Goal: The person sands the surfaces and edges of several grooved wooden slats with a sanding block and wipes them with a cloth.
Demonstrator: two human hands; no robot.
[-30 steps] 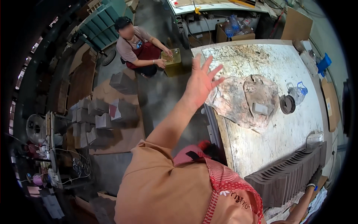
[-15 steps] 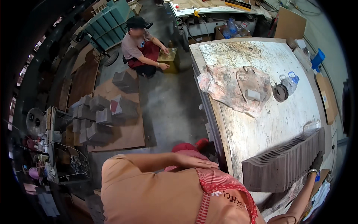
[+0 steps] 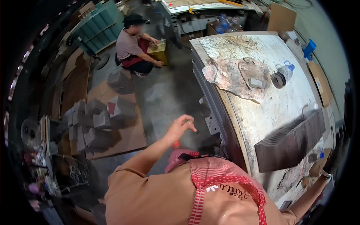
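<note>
My left hand [image 3: 182, 126] is raised over the floor beside the workbench, its fingers loosely curved and apart, with nothing in them. My right arm reaches out to the far right. There my right hand [image 3: 331, 159], dark as if gloved, is blurred in shadow near the picture's rim, and its fingers do not show clearly. It is nearest to the right end of a long row of thin grey-brown sheets [image 3: 290, 142] with a curved upper edge, standing on the bench [image 3: 240, 129]. A gap shows between the hand and the sheets.
A stained cloth [image 3: 228, 77] with a pale block [image 3: 255, 83], a tape roll [image 3: 278, 80] and a plastic bottle [image 3: 288, 69] lie on the bench. Grey block stacks [image 3: 99, 131] stand on a floor board [image 3: 131, 140]. A person [image 3: 131, 45] squats by a yellowish metal can [image 3: 159, 52].
My left hand has left my apron and moved up and forward. My right hand has drawn away from the sheets toward the right. The squatting person's hands have shifted on the can.
</note>
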